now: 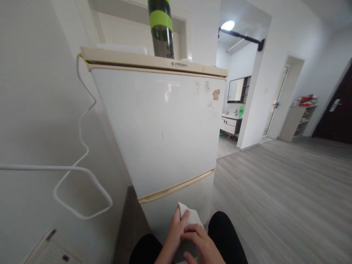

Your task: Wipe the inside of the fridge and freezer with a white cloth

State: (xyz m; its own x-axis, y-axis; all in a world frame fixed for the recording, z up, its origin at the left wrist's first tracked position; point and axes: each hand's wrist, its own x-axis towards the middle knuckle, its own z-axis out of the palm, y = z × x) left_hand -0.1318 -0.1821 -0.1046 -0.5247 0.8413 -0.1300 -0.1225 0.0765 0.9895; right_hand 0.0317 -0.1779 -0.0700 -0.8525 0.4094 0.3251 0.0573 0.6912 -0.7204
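Note:
Low in the head view, a white cloth (194,217) lies between my two hands, in front of the lower door of a white refrigerator (162,128). My left hand (177,223) grips the cloth's left side, with the thumb on top of it. My right hand (199,238) is just to the right and nearer to me, its fingers bent and apart at the cloth's lower edge; whether it grips the cloth is unclear. The refrigerator's upper door is closed and bears brown stains (216,94) near its top right corner.
A dark bottle with green bands (161,22) stands on the refrigerator. A white cable (79,128) hangs along the left wall. My knees (227,234) flank my hands. Behind at right are a washroom vanity (231,124), a shelf unit (298,123) and a dark door (337,106).

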